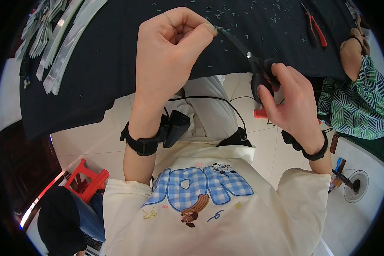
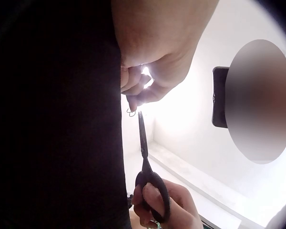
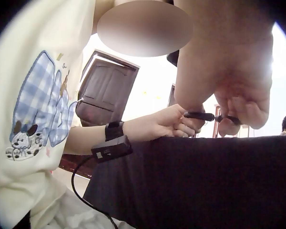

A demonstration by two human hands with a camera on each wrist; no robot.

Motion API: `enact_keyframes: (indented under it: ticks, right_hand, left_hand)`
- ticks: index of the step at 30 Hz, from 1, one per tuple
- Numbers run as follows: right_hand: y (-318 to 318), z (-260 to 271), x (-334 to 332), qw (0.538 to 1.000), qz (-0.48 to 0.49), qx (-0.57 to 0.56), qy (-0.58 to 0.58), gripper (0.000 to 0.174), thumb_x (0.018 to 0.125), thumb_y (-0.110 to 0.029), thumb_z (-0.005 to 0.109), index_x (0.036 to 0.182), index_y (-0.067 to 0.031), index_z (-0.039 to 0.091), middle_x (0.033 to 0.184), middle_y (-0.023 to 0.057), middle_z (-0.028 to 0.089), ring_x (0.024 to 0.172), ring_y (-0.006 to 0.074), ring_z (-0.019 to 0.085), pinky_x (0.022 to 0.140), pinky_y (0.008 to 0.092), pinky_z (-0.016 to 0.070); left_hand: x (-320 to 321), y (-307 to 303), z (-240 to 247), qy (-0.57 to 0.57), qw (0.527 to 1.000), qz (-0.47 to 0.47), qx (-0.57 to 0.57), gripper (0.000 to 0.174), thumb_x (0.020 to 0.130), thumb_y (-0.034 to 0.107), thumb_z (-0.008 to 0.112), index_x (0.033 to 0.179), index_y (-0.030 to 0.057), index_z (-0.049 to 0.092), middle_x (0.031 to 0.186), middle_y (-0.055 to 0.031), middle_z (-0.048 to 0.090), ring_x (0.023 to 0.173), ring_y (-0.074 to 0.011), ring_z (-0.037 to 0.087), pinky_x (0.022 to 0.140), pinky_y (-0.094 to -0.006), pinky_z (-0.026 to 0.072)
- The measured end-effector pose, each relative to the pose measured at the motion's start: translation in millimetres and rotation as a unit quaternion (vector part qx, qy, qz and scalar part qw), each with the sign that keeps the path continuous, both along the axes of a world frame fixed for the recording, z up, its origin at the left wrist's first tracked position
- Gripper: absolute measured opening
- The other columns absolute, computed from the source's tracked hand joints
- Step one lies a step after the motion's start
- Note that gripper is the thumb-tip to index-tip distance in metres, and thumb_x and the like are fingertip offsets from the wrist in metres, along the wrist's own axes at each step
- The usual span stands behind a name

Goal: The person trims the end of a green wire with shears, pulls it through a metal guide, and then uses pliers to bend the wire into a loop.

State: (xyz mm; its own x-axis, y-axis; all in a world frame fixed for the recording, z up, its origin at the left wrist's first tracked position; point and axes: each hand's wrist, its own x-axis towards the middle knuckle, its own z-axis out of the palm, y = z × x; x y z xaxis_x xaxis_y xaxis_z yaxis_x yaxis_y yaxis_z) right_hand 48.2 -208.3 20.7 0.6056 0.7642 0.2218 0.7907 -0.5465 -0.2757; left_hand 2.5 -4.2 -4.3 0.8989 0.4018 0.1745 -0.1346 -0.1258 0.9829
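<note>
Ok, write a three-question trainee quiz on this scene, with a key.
1. Which hand holds the scissors?
2. True or false: the red-and-black tool at the upper right of the head view is in the left hand.
3. Multiple choice. Where do the scissors' tips point? A) at the stool, B) toward the left hand, C) at the shirt.

Key:
1. The right hand.
2. False; it lies on the black cloth.
3. B.

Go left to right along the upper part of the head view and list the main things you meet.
Clear plastic strips → left hand → scissors → red-and-black-handled tool → another person's arm.
</note>
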Motion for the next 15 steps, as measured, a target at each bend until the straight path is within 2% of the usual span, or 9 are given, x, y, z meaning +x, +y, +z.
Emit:
enact_keyframes:
  ticks: [15]
  right_hand:
    - [1.7, 2.8, -0.9, 1.0, -0.001, -0.018, -0.008, 0.025, 0.07, -0.016, 0.066, 0.082, -0.0021, 0.049, 0.064, 0.0075, 0.049, 0.061, 0.0231, 0.05, 0.052, 0.0323, 0.04]
  left_hand:
    - [0.5, 0.5, -1.5, -0.01, 1.0, -0.006, 0.005, 0.01, 0.077, 0.01, 0.058, 0.076, 0.0018, 0.063, 0.062, 0.0035, 0.054, 0.048, 0.0002, 0.031, 0.043, -0.0174, 0.0188]
